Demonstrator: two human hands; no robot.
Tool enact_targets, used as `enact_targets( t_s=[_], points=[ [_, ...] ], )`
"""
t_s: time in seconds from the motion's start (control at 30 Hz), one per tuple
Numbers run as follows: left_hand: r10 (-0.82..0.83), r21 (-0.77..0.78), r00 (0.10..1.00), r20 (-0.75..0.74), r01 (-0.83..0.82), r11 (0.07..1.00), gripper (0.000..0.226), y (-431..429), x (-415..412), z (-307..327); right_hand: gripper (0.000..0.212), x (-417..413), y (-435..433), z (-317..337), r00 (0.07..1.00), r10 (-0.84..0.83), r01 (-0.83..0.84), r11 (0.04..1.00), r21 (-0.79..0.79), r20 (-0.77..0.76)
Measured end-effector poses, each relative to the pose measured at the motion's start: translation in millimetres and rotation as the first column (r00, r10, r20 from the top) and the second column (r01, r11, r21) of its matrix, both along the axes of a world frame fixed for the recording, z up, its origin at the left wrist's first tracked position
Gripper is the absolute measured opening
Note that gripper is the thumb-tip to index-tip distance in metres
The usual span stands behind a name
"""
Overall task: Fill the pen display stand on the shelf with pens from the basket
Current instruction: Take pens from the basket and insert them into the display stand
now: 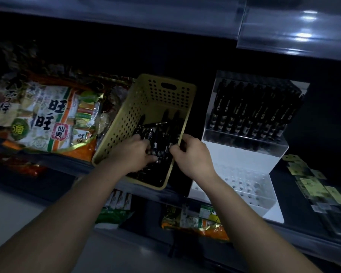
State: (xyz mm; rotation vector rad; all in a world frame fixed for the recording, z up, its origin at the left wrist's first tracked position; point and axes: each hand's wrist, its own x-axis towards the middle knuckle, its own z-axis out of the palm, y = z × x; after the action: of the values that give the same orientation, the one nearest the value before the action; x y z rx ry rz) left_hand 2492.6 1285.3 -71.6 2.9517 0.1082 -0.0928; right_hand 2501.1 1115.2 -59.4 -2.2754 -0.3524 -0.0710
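Observation:
A yellow perforated basket lies tilted on the dark shelf and holds several black pens. My left hand reaches into the basket, fingers curled over a bunch of pens. My right hand is at the basket's right rim, fingertips pinched on a pen there. To the right stands the clear-and-white pen display stand. Its upper tier is filled with several upright black pens. Its lower front tier shows open holes.
Large snack bags lie left of the basket, touching its side. Small yellow-green packets sit right of the stand. More snack packs fill the shelf below. The upper shelf's clear edge strip overhangs the space.

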Motion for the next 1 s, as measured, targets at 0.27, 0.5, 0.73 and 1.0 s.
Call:
enact_targets(
  t_s=[0.27, 0.5, 0.73, 1.0],
  points=[
    [0.332, -0.292, 0.941, -0.070, -0.338, 0.895, 0.099, -14.3, 45.2, -14.8, 0.019, 3.0, 1.0, -3.2, 0.999, 0.019, -0.020, 0.999, 0.030, 0.033],
    [0.385, -0.275, 0.894, -0.232, -0.439, 0.855, 0.103, -25.4, 47.7, -9.9, 0.021, 8.2, 1.3, -2.7, 0.999, 0.014, -0.015, 0.999, 0.032, 0.029],
    [0.310, -0.669, 0.906, -0.288, -0.422, 0.612, 0.060, -21.5, 40.0, -14.9, 0.020, 5.4, 2.2, -3.5, 0.999, 0.016, -0.018, 0.999, 0.033, 0.051],
    [0.373, -0.811, 0.924, -0.087, -0.283, 0.512, 0.002, -14.7, 35.1, -9.6, 0.020, 3.7, 0.2, -3.4, 0.999, 0.025, -0.027, 0.999, 0.046, 0.044]
  ],
)
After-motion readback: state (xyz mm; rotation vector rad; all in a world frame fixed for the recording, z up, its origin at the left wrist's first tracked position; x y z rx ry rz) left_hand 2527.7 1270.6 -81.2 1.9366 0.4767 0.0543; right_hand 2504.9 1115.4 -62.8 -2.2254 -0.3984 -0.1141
